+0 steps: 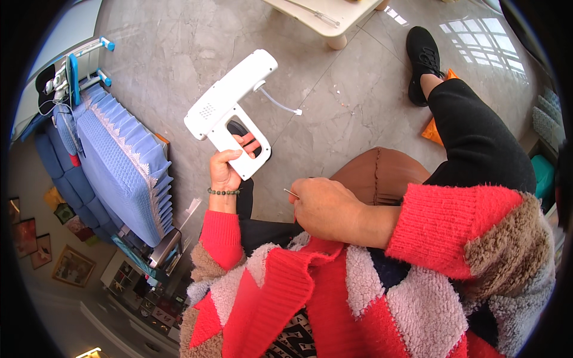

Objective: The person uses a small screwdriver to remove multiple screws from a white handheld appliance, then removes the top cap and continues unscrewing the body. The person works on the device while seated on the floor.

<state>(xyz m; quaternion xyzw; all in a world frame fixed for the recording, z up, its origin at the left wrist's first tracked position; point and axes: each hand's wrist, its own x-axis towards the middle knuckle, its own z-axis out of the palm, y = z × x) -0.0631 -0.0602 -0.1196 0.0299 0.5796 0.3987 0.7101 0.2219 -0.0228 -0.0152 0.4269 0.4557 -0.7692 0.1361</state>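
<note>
My left hand (225, 173) is wrapped round the handle loop of a white plastic spray gun (230, 95), with fingers passing through the opening. The gun is tilted, its body pointing up and to the right. A thin clear tube (277, 102) with a white end piece dangles from its underside. Closer to my body, my right hand (325, 206) is closed in a fist on a thin metal rod (291, 193). Only the rod's short end shows; the rest is hidden in the fist. The two hands are apart.
A brown leather stool (376, 173) lies below my right leg, with an orange packet (432, 132) near my black shoe (423, 62). A cream low table (331, 15) stands ahead. Small bits lie on the grey tiled floor (334, 77). A blue covered sofa (122, 161) is at left.
</note>
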